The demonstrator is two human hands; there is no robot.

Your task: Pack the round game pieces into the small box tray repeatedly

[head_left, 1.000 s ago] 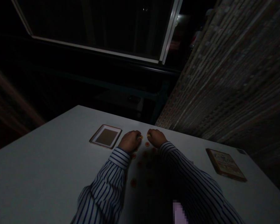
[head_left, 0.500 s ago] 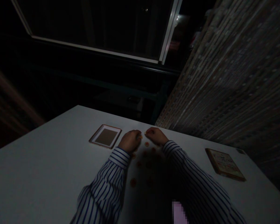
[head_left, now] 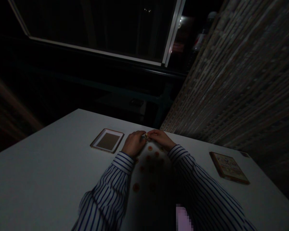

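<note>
Both my hands rest at the far side of a white table (head_left: 38, 173) in dim light. My left hand (head_left: 133, 143) and my right hand (head_left: 162, 138) are closed and meet fingertip to fingertip around a small orange piece (head_left: 146, 136). Several more small orange round pieces (head_left: 136, 187) lie scattered on the table between my striped sleeves. An empty wooden frame tray (head_left: 107, 141) lies just left of my left hand.
A flat square board with a printed picture (head_left: 228, 167) lies on the table to the right. A brick wall (head_left: 243, 83) rises on the right, and a dark window with a pale frame (head_left: 170, 35) lies beyond the table's far edge.
My two hands have come together from a small gap apart. They now pinch the same orange piece. The view has shifted slightly.
</note>
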